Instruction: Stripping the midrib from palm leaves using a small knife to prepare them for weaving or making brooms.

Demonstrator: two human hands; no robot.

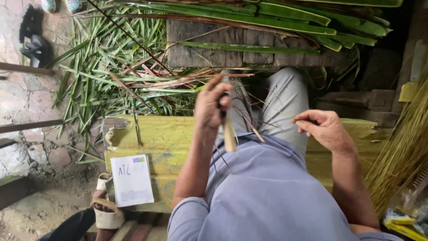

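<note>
Gripping a wooden-handled knife [228, 134] in a closed fist, the left hand [213, 105] sits just beside the right hand [327, 129], which pinches a thin leaf rib [254, 129] running between both hands, with a notebook [132, 179] on the yellow table [165, 138] below-left.
</note>
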